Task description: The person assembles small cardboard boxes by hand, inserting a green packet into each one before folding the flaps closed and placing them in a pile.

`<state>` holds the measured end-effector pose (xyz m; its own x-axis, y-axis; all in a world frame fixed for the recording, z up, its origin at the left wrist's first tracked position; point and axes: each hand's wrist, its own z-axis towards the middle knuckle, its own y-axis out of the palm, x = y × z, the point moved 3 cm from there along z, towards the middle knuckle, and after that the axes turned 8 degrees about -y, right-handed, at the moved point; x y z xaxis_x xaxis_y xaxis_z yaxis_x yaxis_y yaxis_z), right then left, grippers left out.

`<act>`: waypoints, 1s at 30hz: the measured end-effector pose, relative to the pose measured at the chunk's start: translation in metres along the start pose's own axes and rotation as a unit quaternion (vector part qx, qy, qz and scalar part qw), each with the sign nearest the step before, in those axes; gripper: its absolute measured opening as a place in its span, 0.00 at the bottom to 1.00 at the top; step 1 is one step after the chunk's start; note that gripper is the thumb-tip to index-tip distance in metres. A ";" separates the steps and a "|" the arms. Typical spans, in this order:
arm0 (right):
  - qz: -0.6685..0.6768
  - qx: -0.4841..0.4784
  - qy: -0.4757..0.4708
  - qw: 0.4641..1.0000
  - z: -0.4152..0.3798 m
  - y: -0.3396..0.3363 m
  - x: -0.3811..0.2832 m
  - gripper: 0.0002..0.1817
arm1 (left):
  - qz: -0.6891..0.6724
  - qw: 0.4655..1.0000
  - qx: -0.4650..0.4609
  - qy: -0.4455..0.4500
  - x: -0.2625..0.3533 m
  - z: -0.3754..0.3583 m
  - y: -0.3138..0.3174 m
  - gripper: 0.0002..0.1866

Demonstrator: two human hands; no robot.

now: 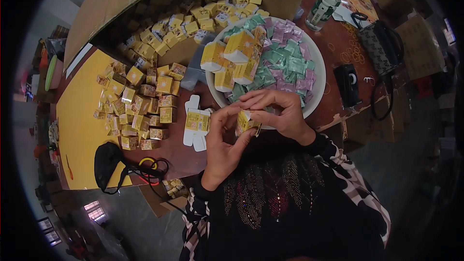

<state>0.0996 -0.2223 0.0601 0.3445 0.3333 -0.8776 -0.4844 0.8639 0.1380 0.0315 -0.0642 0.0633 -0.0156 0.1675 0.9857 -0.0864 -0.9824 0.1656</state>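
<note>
Both hands, left hand [223,137] and right hand [280,111], pinch one small yellow cardboard box [246,123] between them, just before the white bowl [316,87].

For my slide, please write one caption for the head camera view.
Both hands, left hand and right hand, fold a small yellow carton beside a white bowl of sachets.

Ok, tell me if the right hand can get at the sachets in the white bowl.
Probably yes: the right hand sits at the white bowl's near rim, sachets just beyond, but it pinches the small yellow box.
</note>
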 end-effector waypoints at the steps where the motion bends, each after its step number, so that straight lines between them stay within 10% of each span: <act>1: 0.026 0.015 0.018 0.999 -0.001 -0.001 0.001 0.04 | 0.003 1.000 -0.002 -0.011 0.001 0.000 0.001 0.29; 20: -0.327 -0.088 -0.289 0.895 0.001 0.000 -0.010 0.09 | -0.002 0.999 -0.035 0.016 -0.012 0.005 -0.004 0.16; 30: -0.067 0.002 0.058 0.996 -0.015 0.002 0.007 0.26 | -0.034 0.999 0.030 0.019 -0.009 0.013 -0.004 0.10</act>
<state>0.0891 -0.2236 0.0474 0.3112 0.1687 -0.9353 -0.4361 0.8997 0.0172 0.0446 -0.0624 0.0546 -0.0501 0.2357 0.9705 -0.0295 -0.9717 0.2344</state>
